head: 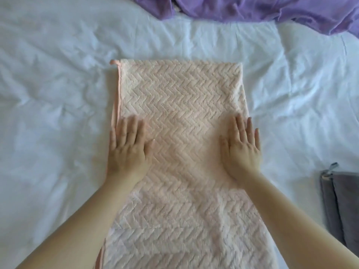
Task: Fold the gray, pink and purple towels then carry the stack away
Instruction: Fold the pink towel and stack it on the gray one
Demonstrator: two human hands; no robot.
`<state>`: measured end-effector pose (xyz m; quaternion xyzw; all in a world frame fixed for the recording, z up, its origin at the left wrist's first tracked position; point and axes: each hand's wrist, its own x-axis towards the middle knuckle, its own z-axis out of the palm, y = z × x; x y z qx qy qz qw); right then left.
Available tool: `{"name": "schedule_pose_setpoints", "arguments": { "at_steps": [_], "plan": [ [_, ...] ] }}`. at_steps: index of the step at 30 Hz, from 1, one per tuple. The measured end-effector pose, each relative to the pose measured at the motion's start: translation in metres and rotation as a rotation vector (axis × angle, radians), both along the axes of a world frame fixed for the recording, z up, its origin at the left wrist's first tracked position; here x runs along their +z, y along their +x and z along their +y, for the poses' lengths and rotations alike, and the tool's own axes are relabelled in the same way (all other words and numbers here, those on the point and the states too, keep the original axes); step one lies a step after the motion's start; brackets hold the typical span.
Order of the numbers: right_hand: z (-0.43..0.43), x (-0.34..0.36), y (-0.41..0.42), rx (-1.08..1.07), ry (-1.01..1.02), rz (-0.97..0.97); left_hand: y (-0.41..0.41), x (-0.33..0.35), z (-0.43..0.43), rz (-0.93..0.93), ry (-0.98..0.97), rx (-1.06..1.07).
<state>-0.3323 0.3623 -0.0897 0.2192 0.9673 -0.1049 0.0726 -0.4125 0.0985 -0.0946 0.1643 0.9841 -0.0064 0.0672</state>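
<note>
Pink towel is laid lengthwise on the white bedsheet, its trimmed left edge aligned. It is pressed flat by the left hand and right hand, fingers straight, nothing grasped. Bare sheet lies on both sides. The purple towel is bunched beyond; the gray towel is folded at right.

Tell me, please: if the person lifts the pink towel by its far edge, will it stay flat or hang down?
Probably it hangs down limp: the pink towel lies soft and follows the wrinkled sheet. Its plush zigzag pile likely grips, so it should not slide.
</note>
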Motion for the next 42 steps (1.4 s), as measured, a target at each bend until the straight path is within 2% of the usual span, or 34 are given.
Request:
{"name": "schedule_pose_setpoints", "arguments": {
  "at_steps": [3,5,7,9,12,14,16,18,21,23,25,29,34,39,42],
  "plan": [
    [-0.047,0.006,0.024,0.163,-0.033,0.053,0.045,0.009,0.018,-0.069,0.102,-0.204],
    [-0.066,0.002,0.053,0.304,-0.101,0.016,0.074,0.008,0.01,-0.142,0.08,-0.354],
    [-0.055,-0.001,0.078,0.281,-0.084,-0.032,0.083,0.002,-0.017,-0.164,0.011,-0.305],
    [-0.034,-0.001,0.097,0.164,-0.021,-0.051,0.085,0.001,-0.043,-0.135,-0.04,-0.178],
    [-0.03,0.009,0.115,-0.007,0.045,-0.048,0.1,0.013,-0.052,-0.098,-0.023,-0.046],
    [-0.055,0.019,0.127,0.033,0.013,0.024,0.128,0.026,-0.036,-0.08,0.062,-0.136],
    [-0.08,0.022,0.15,0.164,-0.063,0.048,0.165,0.029,-0.023,-0.082,0.133,-0.344],
    [-0.089,0.017,0.183,0.228,-0.076,-0.02,0.193,0.022,-0.033,-0.133,0.064,-0.435],
    [-0.07,0.01,0.229,0.105,0.0,-0.103,0.208,0.011,-0.07,-0.13,-0.075,-0.269],
    [-0.061,0.012,0.245,0.002,0.044,-0.108,0.214,0.014,-0.078,-0.1,-0.035,-0.173],
    [-0.07,0.019,0.256,-0.048,0.014,-0.05,0.231,0.021,-0.069,-0.111,0.039,-0.185],
    [-0.103,0.022,0.302,0.215,-0.076,-0.03,0.29,0.018,-0.077,-0.11,0.081,-0.394],
    [-0.085,0.012,0.361,0.129,-0.105,-0.108,0.323,0.011,-0.119,-0.074,0.103,-0.319],
    [-0.073,0.013,0.41,0.251,-0.122,-0.147,0.356,0.008,-0.154,-0.087,0.124,-0.397],
    [-0.065,0.017,0.435,0.371,-0.133,-0.137,0.378,0.007,-0.18,-0.117,0.073,-0.418]
  ]
}}
